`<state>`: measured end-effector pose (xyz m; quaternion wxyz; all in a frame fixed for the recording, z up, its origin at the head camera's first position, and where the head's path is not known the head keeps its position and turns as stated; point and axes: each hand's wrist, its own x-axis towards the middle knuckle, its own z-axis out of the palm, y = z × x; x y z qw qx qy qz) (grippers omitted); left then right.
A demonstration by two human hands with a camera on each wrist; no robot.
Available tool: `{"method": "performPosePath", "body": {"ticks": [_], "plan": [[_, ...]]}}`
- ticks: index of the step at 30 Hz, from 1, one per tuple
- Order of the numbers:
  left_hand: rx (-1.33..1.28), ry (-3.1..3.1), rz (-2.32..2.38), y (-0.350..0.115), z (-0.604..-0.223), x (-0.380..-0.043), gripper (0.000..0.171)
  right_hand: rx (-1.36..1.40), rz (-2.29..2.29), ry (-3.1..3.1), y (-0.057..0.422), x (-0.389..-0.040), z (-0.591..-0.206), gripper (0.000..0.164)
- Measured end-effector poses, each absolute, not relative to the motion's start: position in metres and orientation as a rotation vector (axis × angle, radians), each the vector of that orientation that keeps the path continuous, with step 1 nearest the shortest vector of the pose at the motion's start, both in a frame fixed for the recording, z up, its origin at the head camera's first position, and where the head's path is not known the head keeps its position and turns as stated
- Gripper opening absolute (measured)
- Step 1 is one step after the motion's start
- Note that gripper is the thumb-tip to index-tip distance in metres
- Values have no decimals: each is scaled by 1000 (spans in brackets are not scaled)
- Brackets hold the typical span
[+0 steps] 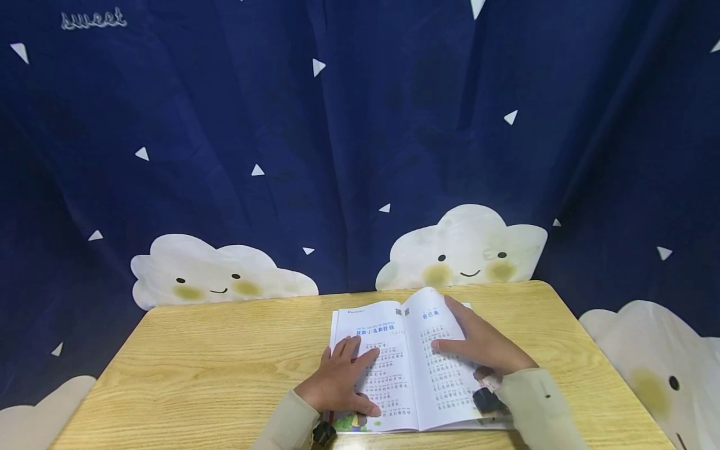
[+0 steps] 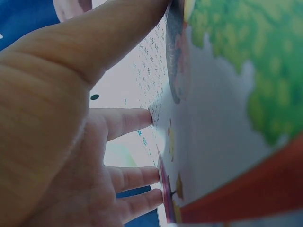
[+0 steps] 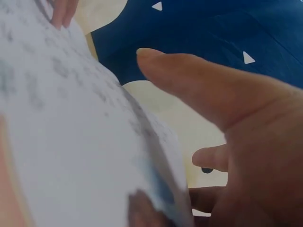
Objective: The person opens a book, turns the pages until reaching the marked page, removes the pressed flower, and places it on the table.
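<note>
An open book (image 1: 413, 369) with printed text and coloured pictures lies on the wooden table. My left hand (image 1: 340, 378) rests spread on its left page, the fingers apart and pointing up the page. In the left wrist view, its fingertips (image 2: 144, 117) touch the printed paper. At the outer side of the right page (image 1: 441, 381), which bulges up off the pages beneath, is my right hand (image 1: 486, 347). Its thumb reaches over the text, standing off the paper in the right wrist view. The other fingers (image 3: 208, 198) stretch out straight and are partly hidden behind the page edge (image 3: 182, 189).
The light wooden table (image 1: 225, 362) extends to both sides of the book. Behind it hangs a dark blue curtain (image 1: 349, 137) with white triangles and smiling clouds, close to the table's back edge. Dark straps with small devices (image 1: 488, 400) sit at both wrists.
</note>
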<state>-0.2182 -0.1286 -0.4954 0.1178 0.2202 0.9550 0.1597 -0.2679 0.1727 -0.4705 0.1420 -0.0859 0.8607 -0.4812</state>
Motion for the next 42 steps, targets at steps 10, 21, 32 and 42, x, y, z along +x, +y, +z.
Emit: {"method": "performPosePath", "body": {"ticks": [10,21,32,42], "plan": [[627,2787,461,-128,-495,-218,103,-362,-1291,2615,192,-269,-454,91],[645,2787,464,-129,-494,-218,104,-621,-1349,2664,220,-264,-440,50],[670,2800,449,-129,-494,-218,104,-837,-1414,2569,233,-267,-439,50],[663,2783,463,-129,-494,-218,104,-772,-1452,2527,233,-262,-432,62]]}}
